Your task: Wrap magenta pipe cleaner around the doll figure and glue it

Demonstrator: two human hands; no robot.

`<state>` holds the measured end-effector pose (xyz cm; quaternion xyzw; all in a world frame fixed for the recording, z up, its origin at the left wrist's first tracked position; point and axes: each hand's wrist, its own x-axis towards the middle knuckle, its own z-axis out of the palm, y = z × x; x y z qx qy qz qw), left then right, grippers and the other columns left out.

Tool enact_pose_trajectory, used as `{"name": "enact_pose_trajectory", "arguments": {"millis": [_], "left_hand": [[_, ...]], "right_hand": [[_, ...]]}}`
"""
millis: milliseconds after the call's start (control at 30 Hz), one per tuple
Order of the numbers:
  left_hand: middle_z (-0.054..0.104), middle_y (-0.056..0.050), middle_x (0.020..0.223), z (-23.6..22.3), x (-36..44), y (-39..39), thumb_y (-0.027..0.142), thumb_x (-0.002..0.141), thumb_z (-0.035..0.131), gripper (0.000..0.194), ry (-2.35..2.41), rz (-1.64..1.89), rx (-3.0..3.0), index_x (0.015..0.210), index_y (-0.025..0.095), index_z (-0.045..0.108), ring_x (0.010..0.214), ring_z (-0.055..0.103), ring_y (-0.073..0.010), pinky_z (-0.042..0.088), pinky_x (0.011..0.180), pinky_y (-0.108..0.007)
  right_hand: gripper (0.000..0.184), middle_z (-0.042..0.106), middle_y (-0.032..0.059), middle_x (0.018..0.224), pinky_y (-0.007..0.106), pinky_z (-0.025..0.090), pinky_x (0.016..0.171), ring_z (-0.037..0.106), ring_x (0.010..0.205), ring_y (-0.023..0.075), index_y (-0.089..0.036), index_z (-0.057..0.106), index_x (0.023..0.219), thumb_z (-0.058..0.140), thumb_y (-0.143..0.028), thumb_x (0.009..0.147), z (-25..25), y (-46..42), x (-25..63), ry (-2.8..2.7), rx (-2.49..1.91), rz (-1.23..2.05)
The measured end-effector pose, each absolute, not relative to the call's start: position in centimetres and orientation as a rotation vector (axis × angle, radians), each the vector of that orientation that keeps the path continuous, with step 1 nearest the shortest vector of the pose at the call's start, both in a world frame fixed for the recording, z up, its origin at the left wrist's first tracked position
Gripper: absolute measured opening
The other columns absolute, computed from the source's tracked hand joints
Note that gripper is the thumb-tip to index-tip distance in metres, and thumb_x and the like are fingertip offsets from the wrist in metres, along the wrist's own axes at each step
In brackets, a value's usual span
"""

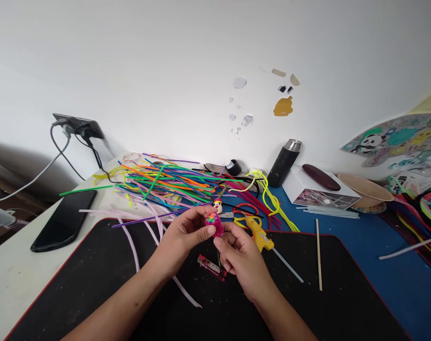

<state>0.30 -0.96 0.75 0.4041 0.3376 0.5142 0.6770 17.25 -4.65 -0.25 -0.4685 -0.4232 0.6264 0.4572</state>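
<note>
Both my hands meet above the black mat (279, 312). Between them is a small pink fuzzy pipe-cleaner piece (218, 228) with a multicolored clump at its top. My left hand (182, 237) pinches it from the left with thumb and fingertips. My right hand (238, 248) grips its lower right side, fingers curled. Just behind the piece stands a small white figure (218, 205) with red and yellow on it. A red lighter (211, 266) lies on the mat below my hands. Right of them rests a yellow glue gun (260, 235) with a clear glue stick (288, 265) in its back.
Many coloured pipe cleaners (172, 184) are heaped along the wall. A phone (64, 220) lies at left. Orange-handled scissors (246, 208) sit behind the glue gun. Further right are a wooden stick (319, 255), a black flask (284, 163), a white box (300, 187) and a bowl (364, 187).
</note>
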Motion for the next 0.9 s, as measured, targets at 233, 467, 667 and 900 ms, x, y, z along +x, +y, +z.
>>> {"name": "enact_pose_trajectory", "arguments": {"millis": [233, 467, 667, 900], "left_hand": [[0.076, -0.005, 0.088, 0.96, 0.33, -0.91, 0.039, 0.072, 0.098, 0.033, 0.793, 1.156, 0.915, 0.095, 0.020, 0.084, 0.082, 0.064, -0.0189, 0.051, 0.081, -0.030], [0.075, -0.005, 0.085, 0.91, 0.39, -0.92, 0.040, 0.069, 0.100, 0.033, 0.813, 1.183, 0.879, 0.090, 0.019, 0.085, 0.078, 0.063, -0.0185, 0.049, 0.078, -0.030], [0.078, -0.006, 0.092, 1.11, 0.46, -1.03, 0.039, 0.067, 0.102, 0.037, 0.793, 1.151, 0.851, 0.095, 0.021, 0.087, 0.084, 0.065, -0.0196, 0.051, 0.083, -0.031], [0.078, -0.007, 0.095, 1.17, 0.47, -0.88, 0.032, 0.067, 0.101, 0.035, 0.740, 1.105, 0.851, 0.096, 0.019, 0.086, 0.089, 0.067, -0.0208, 0.052, 0.084, -0.031]], "right_hand": [[0.046, 0.048, -0.0086, 0.066, 0.019, 0.023, 0.041, 0.039, 0.046, 0.0062, -0.020, 0.071, 0.110, 0.085, -0.056, 0.085, -0.17, -4.74, 17.29, -1.052, -1.159, 1.541], [0.044, 0.049, -0.0079, 0.067, 0.020, 0.021, 0.042, 0.039, 0.046, 0.0058, -0.020, 0.072, 0.111, 0.085, -0.054, 0.085, -0.34, -4.67, 17.32, -1.070, -1.136, 1.551], [0.044, 0.048, -0.0089, 0.065, 0.019, 0.021, 0.041, 0.038, 0.045, 0.0054, -0.020, 0.071, 0.108, 0.084, -0.055, 0.085, -0.15, -4.63, 17.30, -1.057, -1.129, 1.548], [0.045, 0.048, -0.0090, 0.063, 0.019, 0.023, 0.042, 0.038, 0.046, 0.0063, -0.020, 0.070, 0.109, 0.082, -0.056, 0.086, 0.22, -4.70, 17.27, -1.043, -1.137, 1.540]]}}
